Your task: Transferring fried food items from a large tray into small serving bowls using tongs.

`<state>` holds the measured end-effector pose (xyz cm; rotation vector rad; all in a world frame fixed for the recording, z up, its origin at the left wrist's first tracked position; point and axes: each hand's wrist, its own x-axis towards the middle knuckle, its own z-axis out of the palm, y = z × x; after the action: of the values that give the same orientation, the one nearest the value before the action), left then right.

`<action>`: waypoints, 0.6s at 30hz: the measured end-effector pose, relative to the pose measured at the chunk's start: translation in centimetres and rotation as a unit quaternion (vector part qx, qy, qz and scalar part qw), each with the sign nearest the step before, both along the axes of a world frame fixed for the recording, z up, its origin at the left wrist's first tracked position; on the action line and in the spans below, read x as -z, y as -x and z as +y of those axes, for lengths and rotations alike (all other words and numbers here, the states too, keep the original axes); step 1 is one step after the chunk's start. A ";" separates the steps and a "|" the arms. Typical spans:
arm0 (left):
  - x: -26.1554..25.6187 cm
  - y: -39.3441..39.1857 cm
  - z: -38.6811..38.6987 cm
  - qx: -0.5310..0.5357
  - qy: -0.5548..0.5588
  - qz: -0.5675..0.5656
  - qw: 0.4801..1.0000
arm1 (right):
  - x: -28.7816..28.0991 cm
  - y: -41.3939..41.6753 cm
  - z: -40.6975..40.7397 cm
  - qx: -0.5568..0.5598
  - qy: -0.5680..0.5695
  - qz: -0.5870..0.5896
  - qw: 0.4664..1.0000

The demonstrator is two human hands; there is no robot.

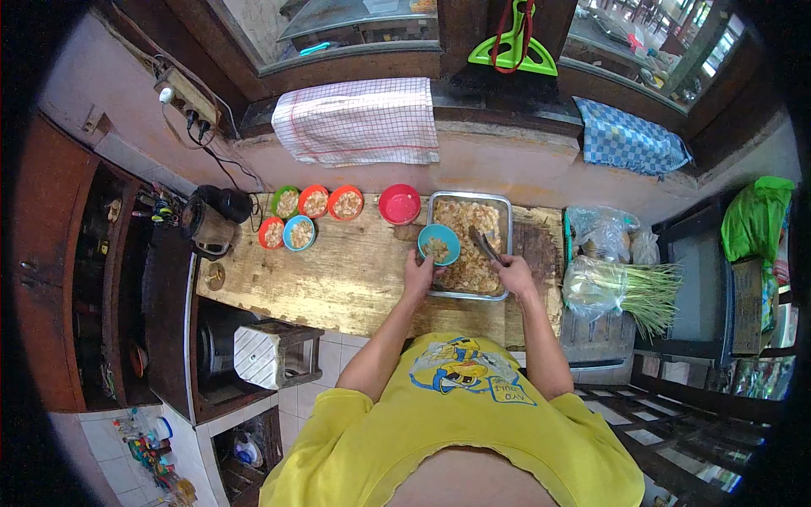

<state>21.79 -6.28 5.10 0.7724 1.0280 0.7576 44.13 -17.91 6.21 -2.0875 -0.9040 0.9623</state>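
Note:
My left hand grips a light-blue bowl above the left edge of a rectangular metal tray. Pale, chunky food pieces lie in the bowl. The metal tray is spread with the same kind of food. In my right hand is a pair of dark tongs, its tips down at the food in the tray. Just beyond the blue bowl stands a pink-red bowl with no food visible in it. Further left, several small green, orange and blue bowls hold similar food.
A blender stands at the wooden table's left end, near a power strip. On the right lie bundled green stalks in plastic and a bagged item. A plastic stool is below left. Cloths hang on the sill.

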 end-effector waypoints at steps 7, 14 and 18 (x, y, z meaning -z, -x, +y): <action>0.1 0.4 -0.5 0.002 -0.011 0.008 1.000 | 0.1 0.5 -0.2 0.015 -0.028 -0.029 0.999; 0.3 -0.1 0.1 0.012 -0.004 -0.008 1.000 | -1.9 0.0 -0.5 0.001 -0.055 -0.025 0.998; 1.2 -0.5 0.1 0.016 -0.034 0.005 0.999 | -3.5 0.8 -0.8 0.015 -0.030 -0.057 0.998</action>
<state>22.25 -6.19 3.90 0.8502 1.0012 0.7643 43.33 -18.72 9.70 -2.1168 -0.9427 0.7986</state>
